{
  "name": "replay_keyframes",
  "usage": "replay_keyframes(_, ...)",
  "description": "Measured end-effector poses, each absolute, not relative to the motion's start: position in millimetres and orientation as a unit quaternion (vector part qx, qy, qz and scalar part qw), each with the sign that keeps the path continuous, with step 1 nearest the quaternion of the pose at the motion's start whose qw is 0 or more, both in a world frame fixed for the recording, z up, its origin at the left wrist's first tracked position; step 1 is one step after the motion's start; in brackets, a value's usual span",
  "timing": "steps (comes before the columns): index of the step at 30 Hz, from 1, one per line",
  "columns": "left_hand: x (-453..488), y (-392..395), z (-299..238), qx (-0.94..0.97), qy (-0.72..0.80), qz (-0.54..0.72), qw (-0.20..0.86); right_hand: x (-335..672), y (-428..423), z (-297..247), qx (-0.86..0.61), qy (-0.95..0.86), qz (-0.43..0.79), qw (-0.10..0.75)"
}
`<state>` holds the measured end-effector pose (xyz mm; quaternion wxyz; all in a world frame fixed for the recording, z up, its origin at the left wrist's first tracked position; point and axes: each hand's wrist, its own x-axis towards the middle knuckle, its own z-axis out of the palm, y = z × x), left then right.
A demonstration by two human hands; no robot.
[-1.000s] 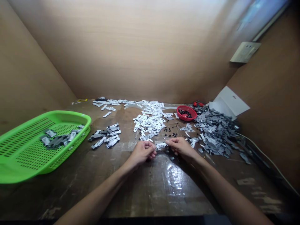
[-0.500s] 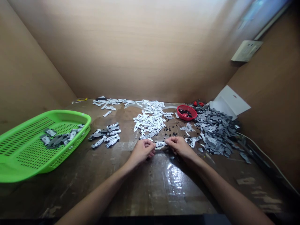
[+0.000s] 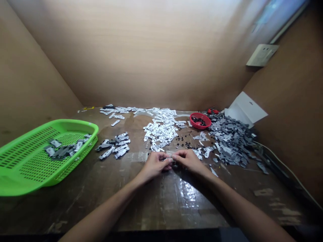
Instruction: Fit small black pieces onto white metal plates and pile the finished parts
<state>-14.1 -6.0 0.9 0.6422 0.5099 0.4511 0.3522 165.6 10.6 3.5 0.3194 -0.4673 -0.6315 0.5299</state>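
Observation:
My left hand [image 3: 156, 165] and my right hand [image 3: 186, 159] meet over the table in front of the piles, fingertips almost touching. Both are closed in a pinch around a small toy car part, which the fingers hide almost wholly. Just beyond them lies a heap of flat white toy car bodies [image 3: 161, 131]. Tiny black wheels [image 3: 188, 145] are scattered near my right hand. To the left, several put-together white and grey toy cars [image 3: 121, 145] lie in a loose group.
At the left stands a green basket [image 3: 87, 125] with grey and white toy cars inside. A red bowl [image 3: 207, 125] of small black parts sits by a large pile of grey parts [image 3: 230, 143]. A white card box [image 3: 248, 109] leans at the right, near a cable [image 3: 282, 164]. Wooden walls enclose the table.
My hands have drawn together, the right one moving left. The white toy car part that showed between them is now almost covered by fingers. A pale sliver shows right of my right hand.

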Motion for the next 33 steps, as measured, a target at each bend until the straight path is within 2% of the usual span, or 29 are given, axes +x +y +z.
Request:
replay_keyframes(4,-16,-5,1,0.53,0.451,0.337,0.634,168,12,1,-0.477,-0.654,0.488,0.325)
replay_keyframes(10,-16,-7,-4,0.55,0.437,0.342,0.624,171,12,3,-0.451,-0.727,0.44,0.272)
replay_keyframes(16,-14,-6,-3,0.522,0.454,0.36,0.625,172,13,-1,-0.474,-0.694,0.462,0.282)
replay_keyframes(21,-16,-6,1,0.518,0.455,0.362,0.628,174,13,-1,-0.465,-0.655,0.536,0.258)
replay_keyframes(29,-12,-9,1,0.53,0.433,0.389,0.617,161,5,-3,-0.473,-0.677,0.445,0.346)
replay_keyframes(33,-13,-8,1,0.541,0.432,0.397,0.603,155,2,-3,-0.484,-0.69,0.401,0.359)
